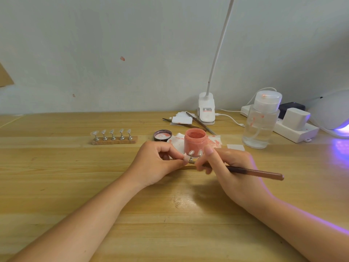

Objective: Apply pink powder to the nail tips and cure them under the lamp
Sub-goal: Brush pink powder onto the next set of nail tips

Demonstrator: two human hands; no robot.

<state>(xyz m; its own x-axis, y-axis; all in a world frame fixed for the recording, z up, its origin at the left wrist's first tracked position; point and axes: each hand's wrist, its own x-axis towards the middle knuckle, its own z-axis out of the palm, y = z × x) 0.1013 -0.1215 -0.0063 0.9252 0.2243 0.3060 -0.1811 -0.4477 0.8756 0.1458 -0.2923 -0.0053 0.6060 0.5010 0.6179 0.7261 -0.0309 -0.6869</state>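
Powder jar [195,141]: salmon pink. Brush handle [255,172]: brown. Table [56,167]: light wood grain. Curing lamp [332,112]: white, violet glow.

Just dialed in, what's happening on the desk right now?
A person is working on false nail tips at a wooden desk. The left hand pinches one end of a small holder of nail tips, while the right hand holds a brown brush and touches the holder's other end. An open jar of pink powder stands just behind, its lid off beside it. A second rack of five tips waits to the left, and the curing lamp glows violet at far right.
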